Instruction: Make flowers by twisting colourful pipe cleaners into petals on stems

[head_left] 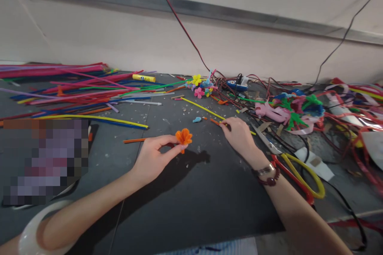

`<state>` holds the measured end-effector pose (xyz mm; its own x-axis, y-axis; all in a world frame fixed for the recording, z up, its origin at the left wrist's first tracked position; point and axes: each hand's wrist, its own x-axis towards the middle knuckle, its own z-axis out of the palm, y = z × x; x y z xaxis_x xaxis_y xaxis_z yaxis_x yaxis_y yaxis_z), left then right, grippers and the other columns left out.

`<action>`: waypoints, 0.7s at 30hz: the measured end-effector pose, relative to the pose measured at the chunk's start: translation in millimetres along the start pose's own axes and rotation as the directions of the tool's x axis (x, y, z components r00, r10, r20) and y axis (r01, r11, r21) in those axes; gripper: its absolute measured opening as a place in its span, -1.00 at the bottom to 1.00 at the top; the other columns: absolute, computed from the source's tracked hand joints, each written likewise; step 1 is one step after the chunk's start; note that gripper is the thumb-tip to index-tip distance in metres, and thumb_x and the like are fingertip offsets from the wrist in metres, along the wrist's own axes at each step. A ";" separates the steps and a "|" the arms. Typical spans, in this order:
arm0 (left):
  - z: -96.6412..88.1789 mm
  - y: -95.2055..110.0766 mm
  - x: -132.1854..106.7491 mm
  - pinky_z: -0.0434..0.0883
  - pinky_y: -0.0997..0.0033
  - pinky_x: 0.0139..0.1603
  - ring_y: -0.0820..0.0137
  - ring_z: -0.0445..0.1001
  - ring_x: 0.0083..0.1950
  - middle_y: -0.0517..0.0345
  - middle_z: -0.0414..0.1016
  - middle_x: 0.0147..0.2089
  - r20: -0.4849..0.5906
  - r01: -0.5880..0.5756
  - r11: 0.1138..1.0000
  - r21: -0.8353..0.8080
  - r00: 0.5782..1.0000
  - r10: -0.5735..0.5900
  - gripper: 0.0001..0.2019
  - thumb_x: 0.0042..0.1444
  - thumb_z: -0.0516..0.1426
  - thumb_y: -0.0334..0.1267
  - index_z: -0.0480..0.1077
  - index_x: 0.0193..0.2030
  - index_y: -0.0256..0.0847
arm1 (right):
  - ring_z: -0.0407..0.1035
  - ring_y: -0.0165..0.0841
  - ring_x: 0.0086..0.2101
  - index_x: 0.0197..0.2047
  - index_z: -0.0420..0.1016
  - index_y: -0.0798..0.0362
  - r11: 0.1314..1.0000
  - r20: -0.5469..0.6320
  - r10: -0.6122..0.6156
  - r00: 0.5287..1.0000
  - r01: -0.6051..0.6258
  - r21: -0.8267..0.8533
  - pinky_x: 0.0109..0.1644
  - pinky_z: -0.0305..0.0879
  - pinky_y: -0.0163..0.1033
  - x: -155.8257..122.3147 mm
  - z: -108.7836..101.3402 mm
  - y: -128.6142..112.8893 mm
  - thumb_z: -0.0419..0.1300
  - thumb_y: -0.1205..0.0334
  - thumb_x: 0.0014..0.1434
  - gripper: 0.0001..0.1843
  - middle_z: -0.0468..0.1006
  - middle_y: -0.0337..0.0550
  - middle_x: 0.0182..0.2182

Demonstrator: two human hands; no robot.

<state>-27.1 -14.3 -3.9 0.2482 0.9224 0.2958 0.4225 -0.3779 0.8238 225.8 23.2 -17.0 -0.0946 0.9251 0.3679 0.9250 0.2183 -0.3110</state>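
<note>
Pinched between the thumb and index finger of my left hand [155,155] is an orange pipe-cleaner flower [183,137], held a little above the dark tabletop. My right hand [239,135] reaches down to the table, its fingertips closed on the end of a short orange pipe-cleaner piece [215,122]. A long yellow pipe cleaner [202,106] runs under that hand. Near the orange piece lies a small light-blue pipe-cleaner bit [196,120]. Another orange pipe cleaner [133,140] sticks out behind my left hand.
Scissors [299,167] with red and yellow handles lie beside my right wrist. Loose pipe cleaners [89,87] spread across the left. Colourful flowers [199,85], a glue gun [237,83], a pink item [272,112] and tangled cables stand at the back and right. A pixelated object [50,159] is left.
</note>
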 end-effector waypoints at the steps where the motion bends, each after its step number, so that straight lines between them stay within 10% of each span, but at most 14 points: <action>1: -0.4 -0.3 0.0 0.42 0.45 -0.24 0.36 0.51 -0.32 0.18 0.57 -0.38 -0.007 -0.012 1.000 0.012 1.000 0.012 -0.88 -0.02 0.18 -0.23 0.48 -0.45 -0.22 | 0.36 -0.26 -0.34 -0.35 0.48 0.12 0.997 -0.003 0.011 1.000 -0.010 0.076 -0.24 0.22 -0.17 -0.8 -1.6 -3.9 0.04 0.29 0.13 -0.81 0.51 -0.05 -0.40; 6: -2.0 0.7 -0.2 0.43 0.45 -0.23 0.36 0.51 -0.32 0.16 0.56 -0.33 -0.013 -0.110 0.991 0.078 0.994 0.111 -0.89 -0.01 0.17 -0.24 0.49 -0.39 -0.19 | 0.33 -0.42 -0.49 -0.31 0.46 0.08 0.775 0.255 -0.037 0.966 -0.134 0.617 -0.40 0.23 -0.32 -8.8 -6.8 -30.1 0.06 0.18 0.14 -0.80 0.47 -0.19 -0.50; 13: -1.3 0.7 -1.9 0.41 0.45 -0.17 0.37 0.51 -0.26 0.13 0.56 -0.30 0.067 -0.241 0.961 0.136 0.970 0.234 -0.89 0.05 0.12 -0.26 0.47 -0.34 -0.20 | 0.26 -0.54 -0.56 -0.36 0.40 0.11 0.351 0.450 -0.099 0.888 -0.392 0.850 -0.47 0.22 -0.39 -18.7 -7.6 -58.9 0.23 0.17 -0.01 -0.81 0.41 -0.29 -0.57; 21: 1.2 0.5 -2.0 0.41 0.49 -0.19 0.41 0.50 -0.27 0.11 0.55 -0.32 0.118 -0.394 0.908 0.140 0.918 0.380 -0.90 0.05 0.12 -0.34 0.47 -0.32 -0.23 | 0.20 -0.56 -0.61 -0.44 0.44 0.13 0.369 0.404 -0.023 0.914 -0.368 0.854 -0.52 0.18 -0.42 -20.2 -13.1 -64.6 0.22 0.16 0.00 -0.82 0.38 -0.31 -0.63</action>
<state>-26.4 -16.3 -4.6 0.4908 0.6936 0.5273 0.4082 -0.7177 0.5641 172.8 -13.6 7.1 -0.2568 0.9664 -0.0107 0.0618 0.0054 -0.9981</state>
